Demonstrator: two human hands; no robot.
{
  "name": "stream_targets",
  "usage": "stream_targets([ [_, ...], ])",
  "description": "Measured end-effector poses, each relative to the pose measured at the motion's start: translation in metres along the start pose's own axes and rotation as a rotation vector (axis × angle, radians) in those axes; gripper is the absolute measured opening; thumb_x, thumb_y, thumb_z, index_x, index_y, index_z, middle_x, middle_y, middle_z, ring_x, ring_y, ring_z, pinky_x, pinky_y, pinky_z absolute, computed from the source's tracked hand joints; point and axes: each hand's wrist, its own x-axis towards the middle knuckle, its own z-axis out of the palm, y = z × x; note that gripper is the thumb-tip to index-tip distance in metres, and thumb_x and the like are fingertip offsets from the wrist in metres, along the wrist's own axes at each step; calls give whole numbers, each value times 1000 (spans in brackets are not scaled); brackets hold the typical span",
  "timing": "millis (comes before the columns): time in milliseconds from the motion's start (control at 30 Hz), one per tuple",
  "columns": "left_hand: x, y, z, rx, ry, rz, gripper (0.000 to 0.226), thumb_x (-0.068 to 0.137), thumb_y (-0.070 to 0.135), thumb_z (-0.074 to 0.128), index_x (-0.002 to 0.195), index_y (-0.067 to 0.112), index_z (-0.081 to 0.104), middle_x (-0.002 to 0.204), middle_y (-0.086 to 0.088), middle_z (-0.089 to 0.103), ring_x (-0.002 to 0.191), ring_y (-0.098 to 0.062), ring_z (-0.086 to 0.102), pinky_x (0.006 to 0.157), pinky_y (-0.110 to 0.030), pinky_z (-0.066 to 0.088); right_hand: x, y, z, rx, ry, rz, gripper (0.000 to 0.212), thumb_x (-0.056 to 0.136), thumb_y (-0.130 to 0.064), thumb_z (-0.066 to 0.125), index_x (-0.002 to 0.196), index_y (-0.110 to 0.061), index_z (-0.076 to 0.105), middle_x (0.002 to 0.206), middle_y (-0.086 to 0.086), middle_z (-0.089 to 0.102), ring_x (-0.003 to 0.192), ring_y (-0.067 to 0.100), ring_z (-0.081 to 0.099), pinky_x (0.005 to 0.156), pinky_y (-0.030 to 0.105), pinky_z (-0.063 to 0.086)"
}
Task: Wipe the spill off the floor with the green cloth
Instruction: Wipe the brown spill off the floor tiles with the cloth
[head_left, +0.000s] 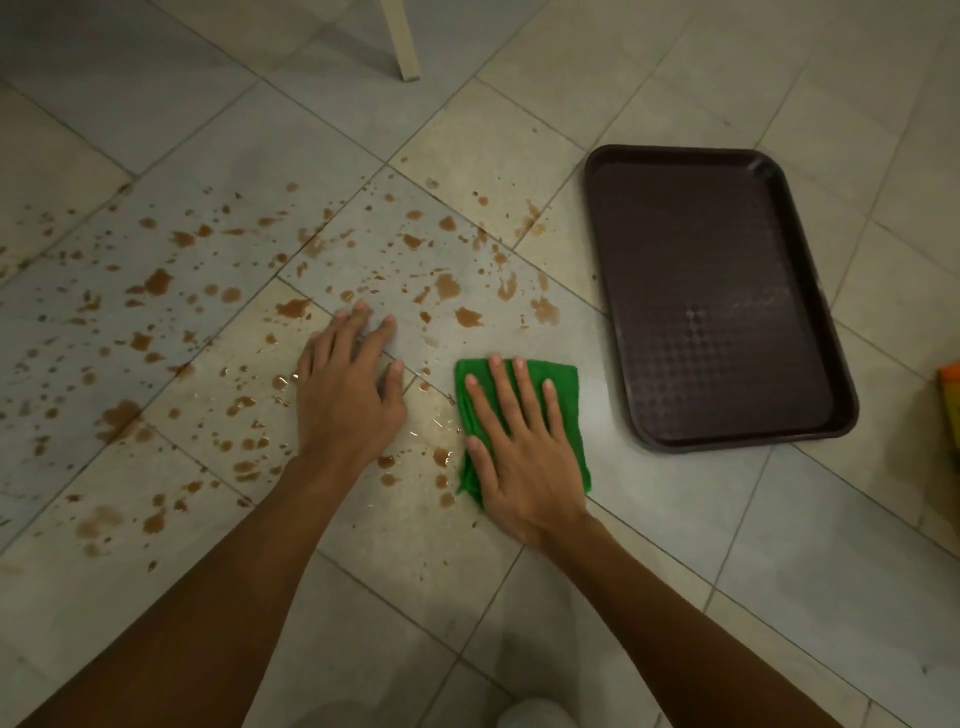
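Leaning forward on both hands, palms down.

Pressing the right hand (519, 452) flat onto a folded green cloth (569, 387), fingers (527, 395) straight and slightly spread, thumb angled out to the left. Bracing with the left hand (345, 395) directly on the pale tiled floor (675, 545), fingers splayed wide, tips touching the tiles. Reaching in with both bare forearms from the lower corners, converging, wrists nearly straight, hands near each other but apart.

Pale tiled floor (675, 545) under brown spill (156, 283) spatter, green cloth (571, 405) and dark tray (717, 291)
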Motion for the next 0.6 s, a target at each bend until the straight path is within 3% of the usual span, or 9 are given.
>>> stream_targets([
  [133,0,-4,-1,0,4,24,57,100,43,45,154,25,45,165,-2,35,154,-24,26,124,-48,23,-35,12,7,-6,11,-18,67,115,-50,17,174,-23,4,182,4,-10,169,27,-10,135,60,10],
  [300,0,-1,2,-8,5,6,57,101,41,47,155,24,44,166,-3,33,154,-25,24,125,-50,21,-1,8,1,4,70,192,68,114,-49,18,174,-21,2,182,7,-11,168,27,-13,136,58,3],
  [400,-1,0,1,7,-6,1,58,100,43,44,156,24,43,166,-4,33,154,-25,24,125,-51,22,-5,-8,5,-1,40,121,68,115,-51,15,174,-24,-1,182,8,-14,168,29,-15,135,59,2],
  [500,0,-3,0,23,-17,19,59,101,45,42,156,25,42,166,-3,33,154,-25,25,124,-50,23,-31,1,7,-17,-3,-27,67,115,-54,17,174,-28,1,182,6,-12,168,29,-11,135,62,10],
  [600,1,-8,1,12,-2,38,58,101,44,44,155,25,44,166,-3,34,153,-25,27,124,-49,24,-28,15,4,-11,27,13,67,114,-54,20,174,-28,5,183,5,-10,169,27,-9,134,61,11],
])
